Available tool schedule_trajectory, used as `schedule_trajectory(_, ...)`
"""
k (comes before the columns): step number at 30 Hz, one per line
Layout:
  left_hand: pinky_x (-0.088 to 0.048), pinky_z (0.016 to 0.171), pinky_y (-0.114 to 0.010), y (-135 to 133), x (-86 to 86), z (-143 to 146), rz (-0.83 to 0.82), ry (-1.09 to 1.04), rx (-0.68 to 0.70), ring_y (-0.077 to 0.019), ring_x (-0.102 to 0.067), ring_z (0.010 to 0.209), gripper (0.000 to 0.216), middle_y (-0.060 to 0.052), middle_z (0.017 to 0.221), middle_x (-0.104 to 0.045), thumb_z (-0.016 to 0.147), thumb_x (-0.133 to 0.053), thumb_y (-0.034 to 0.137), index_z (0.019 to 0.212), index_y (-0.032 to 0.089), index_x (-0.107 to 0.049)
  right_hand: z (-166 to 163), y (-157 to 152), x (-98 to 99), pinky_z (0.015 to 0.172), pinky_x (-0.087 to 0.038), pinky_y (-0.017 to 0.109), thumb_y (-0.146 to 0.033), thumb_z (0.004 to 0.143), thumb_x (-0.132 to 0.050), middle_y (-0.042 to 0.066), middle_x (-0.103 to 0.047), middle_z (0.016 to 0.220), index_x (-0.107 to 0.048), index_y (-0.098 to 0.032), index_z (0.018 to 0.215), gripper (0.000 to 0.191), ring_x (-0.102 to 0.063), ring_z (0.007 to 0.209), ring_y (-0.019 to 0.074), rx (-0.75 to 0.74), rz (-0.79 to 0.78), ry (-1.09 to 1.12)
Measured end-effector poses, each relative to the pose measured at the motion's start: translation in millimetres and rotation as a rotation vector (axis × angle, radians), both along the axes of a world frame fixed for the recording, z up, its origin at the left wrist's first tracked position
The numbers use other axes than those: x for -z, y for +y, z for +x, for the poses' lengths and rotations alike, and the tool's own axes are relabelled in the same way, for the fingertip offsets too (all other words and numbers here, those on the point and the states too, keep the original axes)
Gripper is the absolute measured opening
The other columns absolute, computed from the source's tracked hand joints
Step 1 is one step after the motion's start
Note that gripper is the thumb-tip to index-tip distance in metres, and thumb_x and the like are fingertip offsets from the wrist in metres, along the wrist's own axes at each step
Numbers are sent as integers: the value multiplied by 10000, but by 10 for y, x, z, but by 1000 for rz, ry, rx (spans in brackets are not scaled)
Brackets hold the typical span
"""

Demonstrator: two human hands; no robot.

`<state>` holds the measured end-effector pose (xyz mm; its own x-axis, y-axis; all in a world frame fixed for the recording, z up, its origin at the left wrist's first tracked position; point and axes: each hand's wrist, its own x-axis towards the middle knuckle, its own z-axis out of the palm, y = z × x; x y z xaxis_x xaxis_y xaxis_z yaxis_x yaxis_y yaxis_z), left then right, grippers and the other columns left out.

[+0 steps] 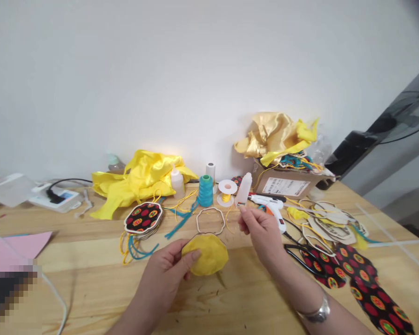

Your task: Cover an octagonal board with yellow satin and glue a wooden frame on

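The left hand [164, 274] pinches a round yellow cloth pad [209, 255] with thumb and fingers, low in the middle of the frame. Just right of it, the right hand [261, 230] pinches a small white plastic bottle [244, 188] by its lower end.

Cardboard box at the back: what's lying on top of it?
Crumpled gold and yellow fabric sits on the cardboard box, with teal cords peeking out beneath. The fabric hides the box's inside.

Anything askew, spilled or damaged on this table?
Nothing spilled or damaged. Only clutter: teal and yellow cords lie tangled beside the patterned stack, left of the yellow padded piece in the left hand.
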<state>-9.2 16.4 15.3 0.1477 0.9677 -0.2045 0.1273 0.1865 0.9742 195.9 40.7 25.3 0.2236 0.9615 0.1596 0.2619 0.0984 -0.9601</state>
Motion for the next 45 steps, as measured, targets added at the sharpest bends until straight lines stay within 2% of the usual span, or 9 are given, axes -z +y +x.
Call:
schedule_trajectory(7, -375, 462, -192, -119, -243, 29, -8, 43, 17, -103, -440, 492, 284, 28, 595, -604, 688, -667, 430, 837, 195, -726, 364, 191, -335, 665, -443, 310, -382, 701, -622, 62, -651, 782, -629, -144, 863, 288, -574, 703, 188, 154, 46, -243)
schedule_trajectory(13, -381, 472, -202, -165, -557, 117, 35, 43, 99, -115, -448, 496, 247, 20, 598, -622, 694, -666, 400, 857, 233, -747, 415, 511, -243, 770, -440, 369, -286, 625, -681, 93, -695, 894, -686, -159, 906, 308, -611, 832, 252, 182, -2, -440)
schedule_trajectory(23, -377, 495, -203, 44, -193, 100, 131, -7, 33, -117, -455, 503, 198, 18, 574, -617, 691, -664, 313, 826, 200, -754, 305, 715, -140, 612, -436, 311, -268, 698, -617, 94, -682, 739, -662, -115, 802, 190, -601, 657, 219, 161, -41, -537)
schedule_trajectory(28, -366, 479, -196, 96, -133, 46, 124, -1, -29, -113, -453, 494, 258, 36, 530, -575, 696, -670, 346, 884, 185, -742, 323, 364, -445, 779, -408, 394, -331, 790, -545, 116, -635, 879, -619, -144, 864, 214, -540, 910, 288, 192, 102, -605)
schedule_trajectory(31, -374, 489, -193, 124, -106, 44, 115, -4, -24, -105, -454, 506, 266, 31, 588, -610, 713, -663, 354, 906, 186, -733, 314, 36, -700, 805, -415, 367, -330, 879, -462, 103, -600, 1038, -540, -184, 1095, 271, -538, 951, 250, 14, 290, -598)
schedule_trajectory(34, -375, 494, -189, 136, -80, 44, 106, -8, -21, -98, -454, 512, 235, 32, 595, -603, 720, -664, 351, 862, 175, -728, 275, -204, -788, 727, -451, 313, -342, 917, -438, 75, -600, 1004, -511, -239, 1161, 274, -564, 873, 214, -228, 248, -481)
schedule_trajectory(38, -380, 482, -185, 154, -54, 33, 79, -53, -35, -91, -450, 504, 210, 31, 605, -601, 713, -675, 354, 795, 163, -709, 190, -299, -609, 552, -469, 276, -393, 936, -413, 36, -612, 789, -224, -317, 1432, 536, -581, 638, 181, -518, 39, -149)
schedule_trajectory(41, -389, 479, -182, 174, -48, 29, 72, -90, -32, -90, -459, 518, 198, 24, 634, -621, 713, -680, 344, 774, 158, -707, 169, -280, -452, 443, -439, 240, -442, 929, -419, -5, -583, 707, -5, -358, 1463, 682, -562, 521, 149, -570, -143, 60)
schedule_trajectory(45, -397, 468, -186, 203, -34, 26, 25, -145, -39, -99, -484, 532, 253, 3, 671, -654, 697, -700, 362, 825, 144, -720, 233, -255, -404, 446, -473, 242, -442, 886, -503, 39, -595, 950, -252, -382, 1410, 584, -609, 577, 140, -656, -311, 351)
